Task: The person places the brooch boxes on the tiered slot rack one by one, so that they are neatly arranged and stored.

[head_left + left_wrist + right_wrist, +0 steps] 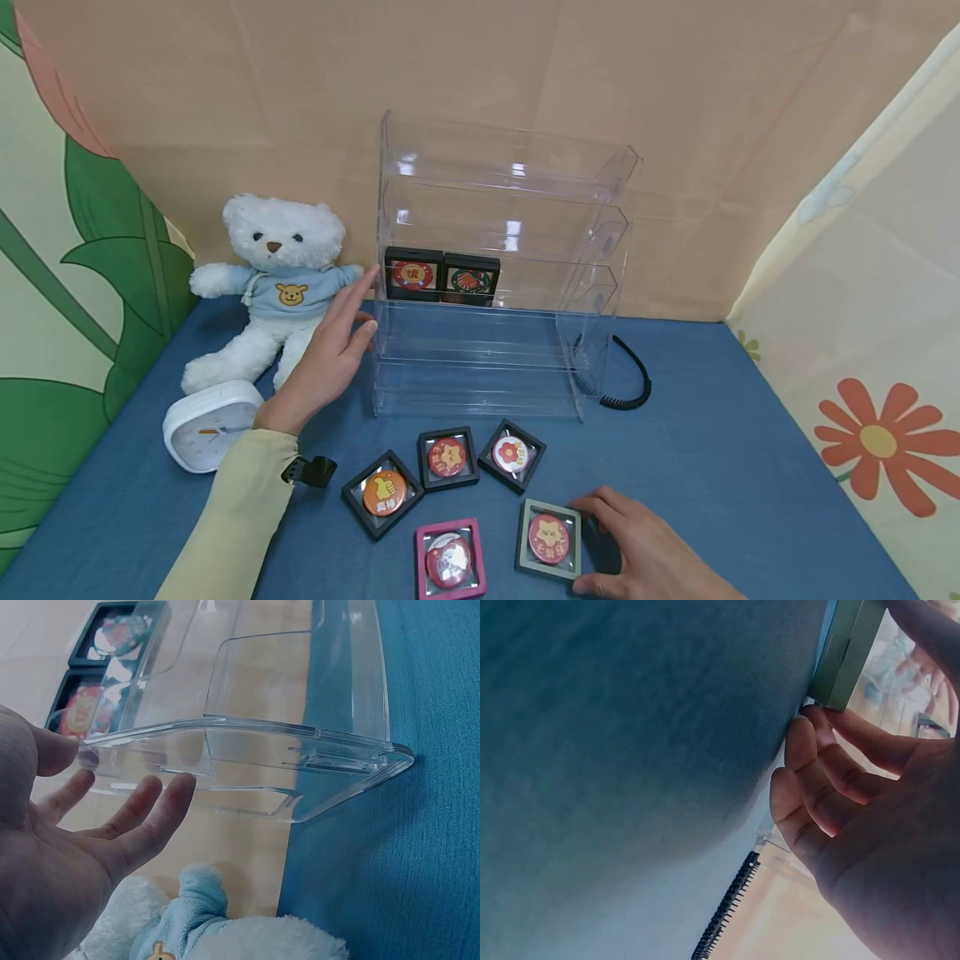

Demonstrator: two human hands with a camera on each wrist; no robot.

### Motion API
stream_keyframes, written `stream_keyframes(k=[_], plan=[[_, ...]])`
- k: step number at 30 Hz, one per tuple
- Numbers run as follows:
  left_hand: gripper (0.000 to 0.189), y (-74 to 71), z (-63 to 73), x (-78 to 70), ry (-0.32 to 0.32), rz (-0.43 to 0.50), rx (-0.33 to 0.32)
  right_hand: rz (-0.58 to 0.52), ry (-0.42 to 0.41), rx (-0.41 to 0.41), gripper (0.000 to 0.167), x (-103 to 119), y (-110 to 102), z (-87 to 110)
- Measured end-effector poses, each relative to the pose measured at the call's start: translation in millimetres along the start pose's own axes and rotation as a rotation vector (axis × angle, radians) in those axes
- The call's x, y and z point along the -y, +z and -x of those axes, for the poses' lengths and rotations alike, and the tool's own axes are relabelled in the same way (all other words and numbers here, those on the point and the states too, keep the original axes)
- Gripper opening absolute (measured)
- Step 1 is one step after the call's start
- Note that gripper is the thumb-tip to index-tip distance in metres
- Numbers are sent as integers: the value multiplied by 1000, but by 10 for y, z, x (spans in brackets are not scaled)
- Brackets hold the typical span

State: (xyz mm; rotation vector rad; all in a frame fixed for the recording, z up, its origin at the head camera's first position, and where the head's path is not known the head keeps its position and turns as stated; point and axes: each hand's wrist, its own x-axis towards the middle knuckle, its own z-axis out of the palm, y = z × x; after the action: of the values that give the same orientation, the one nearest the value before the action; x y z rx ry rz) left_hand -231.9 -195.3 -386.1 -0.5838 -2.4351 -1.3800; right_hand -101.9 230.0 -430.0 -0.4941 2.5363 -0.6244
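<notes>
A clear acrylic display rack [487, 333] with several tiers stands at the back of the blue table. Two black-framed badge cases [442, 277] sit side by side at the left end of its middle tier. My left hand [330, 350] touches the rack's left side, fingers mostly extended; the left wrist view shows the thumb [56, 754] by the panel edge. At the front right, my right hand [637, 546] holds a green-framed badge case [549, 540] by its right side, between thumb and index finger. In the right wrist view, only the edge of this green case [847, 656] shows.
Three black-framed badge cases, including one with an orange badge [384, 494], and a pink-framed case [450, 560] lie before the rack. A white teddy bear [285, 292] and a white clock [210, 427] stand left. A black coiled band [637, 383] lies right of the rack.
</notes>
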Motion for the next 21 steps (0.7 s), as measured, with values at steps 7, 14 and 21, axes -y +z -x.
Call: stream_keyframes(k=[7,14,21], plan=[[71,0,2,-1,4,-3,0,10,-11,7,73,-17,6,-7],[71,2,11,4,10,-4,-5,-25,12,33,72,8,4,3],[71,1,7,-1,5,-10,-1,-162,87,82,70,52,4,12]])
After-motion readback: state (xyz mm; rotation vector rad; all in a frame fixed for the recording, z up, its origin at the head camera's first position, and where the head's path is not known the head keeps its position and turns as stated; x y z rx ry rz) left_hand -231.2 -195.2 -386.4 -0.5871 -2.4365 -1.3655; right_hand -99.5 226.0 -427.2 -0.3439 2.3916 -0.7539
